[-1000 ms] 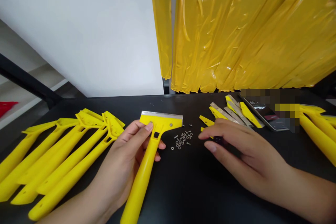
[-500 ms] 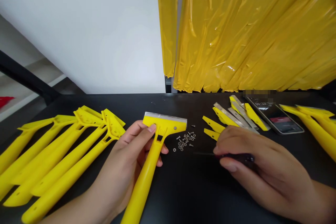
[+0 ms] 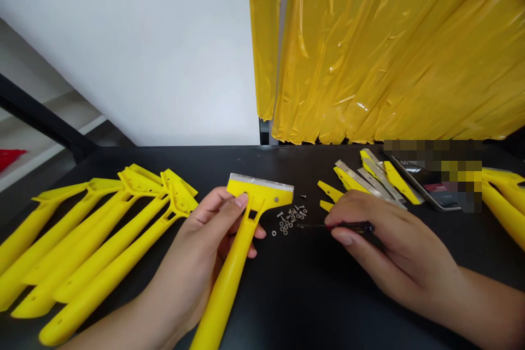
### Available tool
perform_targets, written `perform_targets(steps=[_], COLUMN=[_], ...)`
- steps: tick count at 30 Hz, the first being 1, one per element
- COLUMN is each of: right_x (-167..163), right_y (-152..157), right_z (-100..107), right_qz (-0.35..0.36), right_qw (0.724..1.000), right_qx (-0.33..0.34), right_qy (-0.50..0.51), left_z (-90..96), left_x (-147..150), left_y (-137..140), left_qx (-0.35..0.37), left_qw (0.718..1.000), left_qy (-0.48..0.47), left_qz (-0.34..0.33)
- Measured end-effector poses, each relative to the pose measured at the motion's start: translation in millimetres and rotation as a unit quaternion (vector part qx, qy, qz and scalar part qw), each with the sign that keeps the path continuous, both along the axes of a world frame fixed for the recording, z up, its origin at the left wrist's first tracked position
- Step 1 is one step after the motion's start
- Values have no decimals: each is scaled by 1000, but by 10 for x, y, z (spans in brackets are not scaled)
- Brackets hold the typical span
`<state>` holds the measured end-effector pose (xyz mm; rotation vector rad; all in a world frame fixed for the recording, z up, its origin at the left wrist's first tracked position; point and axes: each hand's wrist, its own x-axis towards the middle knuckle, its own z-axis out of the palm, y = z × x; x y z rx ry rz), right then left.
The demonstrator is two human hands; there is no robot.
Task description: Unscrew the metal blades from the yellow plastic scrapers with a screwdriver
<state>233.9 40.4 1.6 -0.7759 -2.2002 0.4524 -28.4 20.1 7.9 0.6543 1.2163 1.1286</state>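
Observation:
My left hand (image 3: 205, 240) grips a yellow scraper (image 3: 240, 251) by its head, thumb on the front near the left screw hole and fingers behind. A metal blade strip shows along the scraper's top edge, and a screw sits at the head's right side. Between the thumb and fingers of my right hand (image 3: 389, 240) is a thin screwdriver (image 3: 353, 226) with a dark handle. Its shaft points left, the tip beside a loose pile of small screws and nuts (image 3: 292, 219) on the black table. Part of the handle is hidden by the hand.
Several yellow scraper handles (image 3: 118, 240) lie fanned out at the left. Yellow clamp plates and metal blades (image 3: 369, 178) rest beyond my right hand, beside a partly blurred phone (image 3: 426, 183). More yellow handles (image 3: 504, 202) lie far right. Yellow plastic sheeting (image 3: 389, 49) hangs behind the black table (image 3: 283, 306).
My right hand has moved left and slightly up, bringing the screwdriver tip to the screws and nuts. The left hand keeps hold of the scraper, nearly unmoved.

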Motion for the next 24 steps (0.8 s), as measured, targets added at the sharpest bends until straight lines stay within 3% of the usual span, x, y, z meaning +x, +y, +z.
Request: perform_targets(steps=[17, 24], right_x=[43, 41], right_y=[-70, -49], right_z=[67, 82], right_qz=[24, 10], right_qw=[999, 1000], right_qx=[-37, -16], right_qy=[-2, 10], left_z=[19, -3], left_x=[9, -12], left_y=[-7, 3], left_qx=[-3, -4], left_qw=[1000, 1000], left_qy=[0, 19], left_qz=[5, -17])
